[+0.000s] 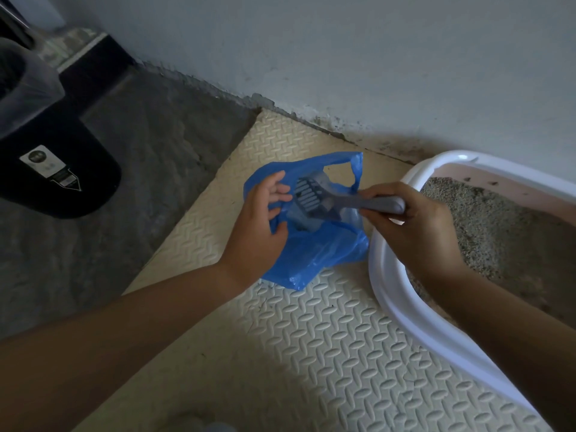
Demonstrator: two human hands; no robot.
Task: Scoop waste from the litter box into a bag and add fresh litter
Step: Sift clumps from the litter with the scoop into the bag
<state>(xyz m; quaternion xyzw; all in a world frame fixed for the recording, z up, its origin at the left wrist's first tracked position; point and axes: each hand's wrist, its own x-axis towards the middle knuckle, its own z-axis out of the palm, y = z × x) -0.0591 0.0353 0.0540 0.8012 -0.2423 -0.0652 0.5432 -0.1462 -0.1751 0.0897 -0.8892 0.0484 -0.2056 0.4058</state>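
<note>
Head view. Counts: one blue bag [314,247], one grey scoop [311,199], one white box [392,294], two hands. The bag sits mid-frame on a cream mat [311,344], just beside the box's rim at 3 o'clock. Left hand [258,222] grips the bag's edge at its 9 o'clock side, fingers curled over the plastic. Right hand [411,219] is wrapped round the scoop handle, with the slotted head inside the bag mouth. Litter [486,219] fills the box; the right forearm covers part of it. One black bin [56,169] at 9 o'clock on the grey floor [156,182]. Wall [343,57] at 12.
</note>
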